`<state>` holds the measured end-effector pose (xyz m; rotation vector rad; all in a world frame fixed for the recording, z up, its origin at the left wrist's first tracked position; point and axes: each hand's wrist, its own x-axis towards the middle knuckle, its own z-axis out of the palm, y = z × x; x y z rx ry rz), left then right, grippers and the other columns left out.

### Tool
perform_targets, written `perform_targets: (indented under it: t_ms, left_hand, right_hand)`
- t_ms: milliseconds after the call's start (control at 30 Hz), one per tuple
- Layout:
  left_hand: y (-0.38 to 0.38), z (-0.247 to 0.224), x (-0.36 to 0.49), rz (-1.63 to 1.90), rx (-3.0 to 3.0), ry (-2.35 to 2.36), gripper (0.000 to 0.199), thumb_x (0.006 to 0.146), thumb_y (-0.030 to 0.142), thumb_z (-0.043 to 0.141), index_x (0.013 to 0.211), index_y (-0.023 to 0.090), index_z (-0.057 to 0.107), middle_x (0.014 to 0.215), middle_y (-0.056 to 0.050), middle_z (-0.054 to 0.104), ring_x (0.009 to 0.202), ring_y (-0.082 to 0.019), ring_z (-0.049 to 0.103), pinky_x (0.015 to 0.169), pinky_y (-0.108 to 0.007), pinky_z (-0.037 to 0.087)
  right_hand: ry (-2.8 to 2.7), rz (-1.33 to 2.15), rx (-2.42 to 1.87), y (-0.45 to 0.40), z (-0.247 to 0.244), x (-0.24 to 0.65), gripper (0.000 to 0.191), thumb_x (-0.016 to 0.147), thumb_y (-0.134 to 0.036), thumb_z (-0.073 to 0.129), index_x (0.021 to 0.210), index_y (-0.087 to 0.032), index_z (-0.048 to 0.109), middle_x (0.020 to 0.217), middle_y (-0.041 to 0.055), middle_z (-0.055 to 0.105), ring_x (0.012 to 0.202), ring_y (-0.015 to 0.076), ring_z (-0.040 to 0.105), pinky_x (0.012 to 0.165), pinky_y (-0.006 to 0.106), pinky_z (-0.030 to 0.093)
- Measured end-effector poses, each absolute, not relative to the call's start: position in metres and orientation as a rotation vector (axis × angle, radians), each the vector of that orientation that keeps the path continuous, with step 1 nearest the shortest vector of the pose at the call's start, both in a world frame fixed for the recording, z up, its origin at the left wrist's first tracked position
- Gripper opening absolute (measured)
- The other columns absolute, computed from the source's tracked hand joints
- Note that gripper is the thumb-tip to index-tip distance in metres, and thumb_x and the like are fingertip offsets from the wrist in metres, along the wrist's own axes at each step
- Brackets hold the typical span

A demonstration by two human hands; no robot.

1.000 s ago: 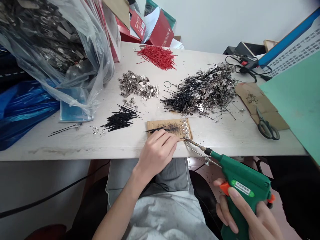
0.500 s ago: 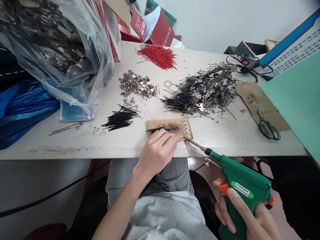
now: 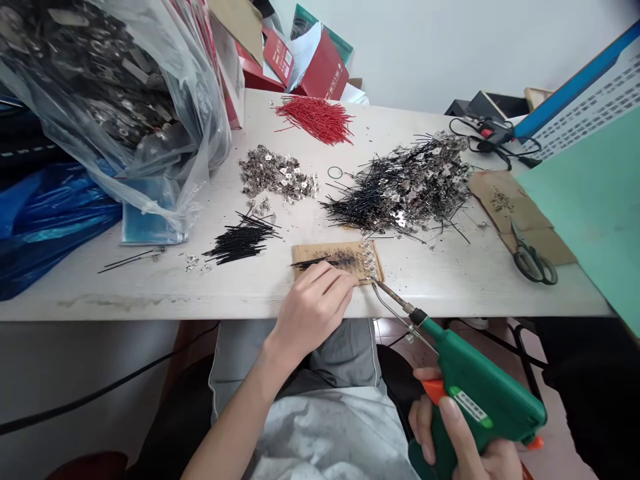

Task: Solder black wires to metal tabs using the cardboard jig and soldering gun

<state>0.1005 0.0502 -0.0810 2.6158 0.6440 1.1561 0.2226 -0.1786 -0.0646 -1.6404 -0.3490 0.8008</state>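
My right hand [image 3: 460,427] is wrapped round the grip of a green soldering gun [image 3: 487,383] with an orange trigger. The gun's metal tip meets the lower right part of a cardboard piece [image 3: 305,252] at the table's front edge. A column of small metal terminals [image 3: 369,257] lines the cardboard's right end. Over the cardboard's lower edge, my left hand [image 3: 320,300] has its fingers pressed together round black wires [image 3: 313,262], whose ends stick out to the left; its fingertips are close to the gun's tip.
Black wires [image 3: 241,239] lie left of the cardboard, loose metal terminals [image 3: 275,175] and red wires [image 3: 317,119] behind. A large pile of wired terminals [image 3: 405,183] is at back right. Scissors [image 3: 533,260] rest on brown card at right; a plastic bag [image 3: 200,120] stands left.
The soldering gun's body and my right hand have shifted left and tilted more steeply, with the tip still at the cardboard. My left hand has barely moved.
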Motion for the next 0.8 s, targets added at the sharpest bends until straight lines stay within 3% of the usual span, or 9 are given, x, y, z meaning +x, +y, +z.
perform_targets:
  t_ms: [167,567,800]
  left_hand:
    - [0.050,-0.080,0.101,1.158,2.594,0.654,0.009,0.098,0.006,0.060,0.099,0.014,0.064,0.092,-0.005,0.073,0.085,-0.019,0.061,0.081,-0.035,0.056]
    - [0.050,-0.079,0.101,1.156,2.599,0.671,0.009,0.098,0.007,0.060,0.099,0.015,0.064,0.091,-0.005,0.073,0.087,-0.020,0.064,0.084,-0.036,0.057]
    - [0.050,-0.079,0.101,1.141,2.599,0.676,0.010,0.099,0.008,0.058,0.099,0.015,0.065,0.091,-0.006,0.073,0.087,-0.019,0.064,0.085,-0.036,0.058]
  right_hand:
    - [-0.321,0.739,-1.635,-0.172,-0.059,0.225,0.030,0.097,-0.044,0.068,0.115,-0.019,0.064,0.048,-0.0034,0.051,0.041,0.0160,0.047,0.050,0.030,0.038]
    - [-0.380,0.842,-1.654,-0.179,-0.070,0.236,0.038,0.099,-0.047,0.066,0.121,-0.016,0.063,0.051,-0.0034,0.052,0.046,0.0153,0.046,0.051,0.030,0.037]
    - [-0.418,0.891,-1.718,-0.179,-0.066,0.248,0.037,0.096,-0.052,0.069,0.095,-0.015,0.072,0.050,-0.0010,0.051,0.042,0.0153,0.046,0.048,0.031,0.041]
